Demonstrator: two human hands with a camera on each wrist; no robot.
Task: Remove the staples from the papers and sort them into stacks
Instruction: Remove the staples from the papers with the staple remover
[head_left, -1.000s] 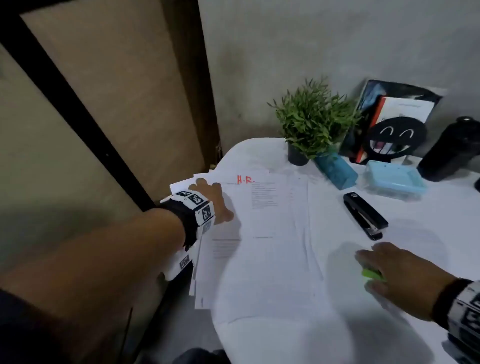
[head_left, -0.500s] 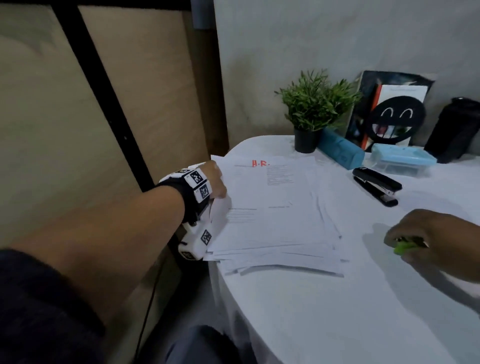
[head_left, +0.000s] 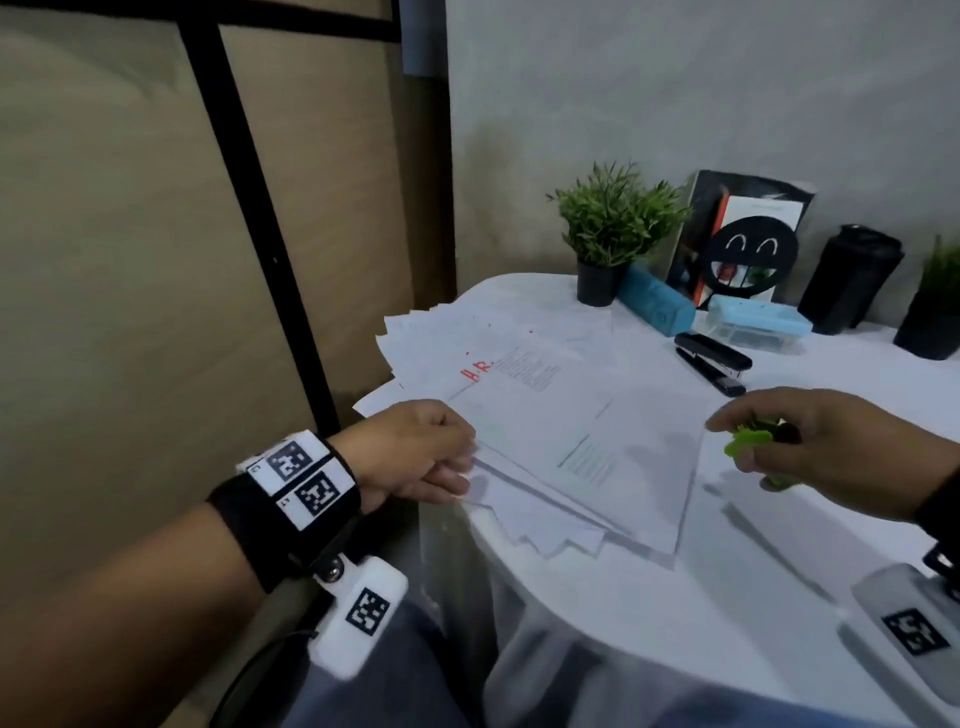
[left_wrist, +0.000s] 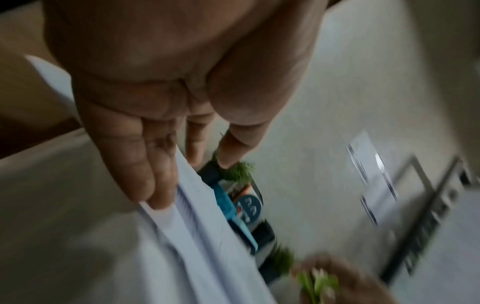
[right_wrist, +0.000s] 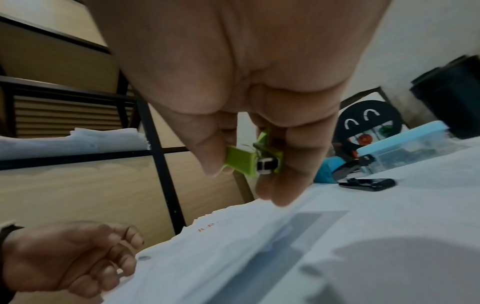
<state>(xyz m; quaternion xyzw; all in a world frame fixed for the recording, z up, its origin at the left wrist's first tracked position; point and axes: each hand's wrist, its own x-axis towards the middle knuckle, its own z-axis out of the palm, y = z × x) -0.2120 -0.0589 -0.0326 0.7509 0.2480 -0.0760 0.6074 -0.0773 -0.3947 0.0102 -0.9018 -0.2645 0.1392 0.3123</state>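
Two hands share this step. The left hand (head_left: 415, 452) pinches the near corner of the top set of the papers (head_left: 582, 441), its fingers (left_wrist: 145, 164) curled on the sheet edges; the pile lies fanned on the counter (head_left: 701, 597), spreading away from those fingers. The right hand (head_left: 826, 452) grips the green remover (right_wrist: 249, 160), hovering just past the pile's far edge. No staple is visible from here. Done well, I judge the left should lift only one stapled set clear, keep its corner flat and taut, and let the remover's claws slide under the staple squarely, without tearing.
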